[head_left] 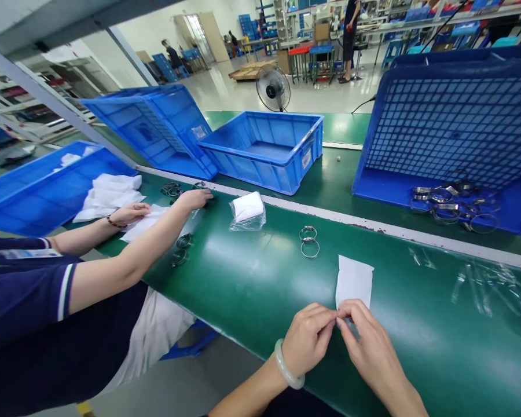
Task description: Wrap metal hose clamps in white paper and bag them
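Note:
My left hand [309, 337] and my right hand [367, 341] meet at the near edge of a small white bag [353, 281] lying on the green table [252, 278]. Both pinch its lower edge with thumb and fingertips. A pale bangle sits on my left wrist. Two metal hose clamps [309, 241] lie on the table just beyond the bag, to its left.
A co-worker's arms reach from the left to clamps [172, 189] and white bags [113, 196]. A packed clear bag [247, 210] lies mid-table. Blue crates [264, 149] stand behind; a tilted crate [451, 127] on the right holds several clamps [454, 202]. Clear bags [486, 284] lie right.

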Available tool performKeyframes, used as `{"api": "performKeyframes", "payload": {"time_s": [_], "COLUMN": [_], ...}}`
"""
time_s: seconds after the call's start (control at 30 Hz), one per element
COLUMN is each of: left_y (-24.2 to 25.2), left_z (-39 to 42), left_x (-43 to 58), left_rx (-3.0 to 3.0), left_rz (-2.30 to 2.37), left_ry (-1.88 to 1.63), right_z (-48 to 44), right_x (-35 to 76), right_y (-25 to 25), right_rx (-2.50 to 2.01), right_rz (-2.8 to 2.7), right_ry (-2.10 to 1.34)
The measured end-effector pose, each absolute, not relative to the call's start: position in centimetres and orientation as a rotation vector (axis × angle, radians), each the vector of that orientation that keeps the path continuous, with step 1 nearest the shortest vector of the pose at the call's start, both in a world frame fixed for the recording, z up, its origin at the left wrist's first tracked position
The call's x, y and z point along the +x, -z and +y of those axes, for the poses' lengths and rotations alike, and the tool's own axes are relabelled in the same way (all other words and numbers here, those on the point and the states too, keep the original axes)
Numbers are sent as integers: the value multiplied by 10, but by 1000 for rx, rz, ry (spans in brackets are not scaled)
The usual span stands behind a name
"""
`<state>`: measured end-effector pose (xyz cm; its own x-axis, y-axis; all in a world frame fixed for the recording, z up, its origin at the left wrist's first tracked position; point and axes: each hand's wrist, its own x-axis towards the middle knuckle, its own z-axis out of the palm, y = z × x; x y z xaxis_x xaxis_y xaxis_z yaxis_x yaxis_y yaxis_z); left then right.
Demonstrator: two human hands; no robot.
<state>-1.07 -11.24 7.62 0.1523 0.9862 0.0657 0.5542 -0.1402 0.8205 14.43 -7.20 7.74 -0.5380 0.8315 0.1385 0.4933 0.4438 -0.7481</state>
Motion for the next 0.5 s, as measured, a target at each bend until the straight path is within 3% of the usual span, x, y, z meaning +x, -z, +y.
{"api": "performKeyframes", "payload": {"time_s": [0.5], "left_y": [-77], "left_z": [-111], "left_x": [-10], "left_rx": [1830], "left_rz": [1490], "left_ry": [-859], "right_z": [-72], "right_x": [145], "right_y": [-77], "right_rx": [-1144], "right_rz": [-2205], "right_ry": [-995]}}
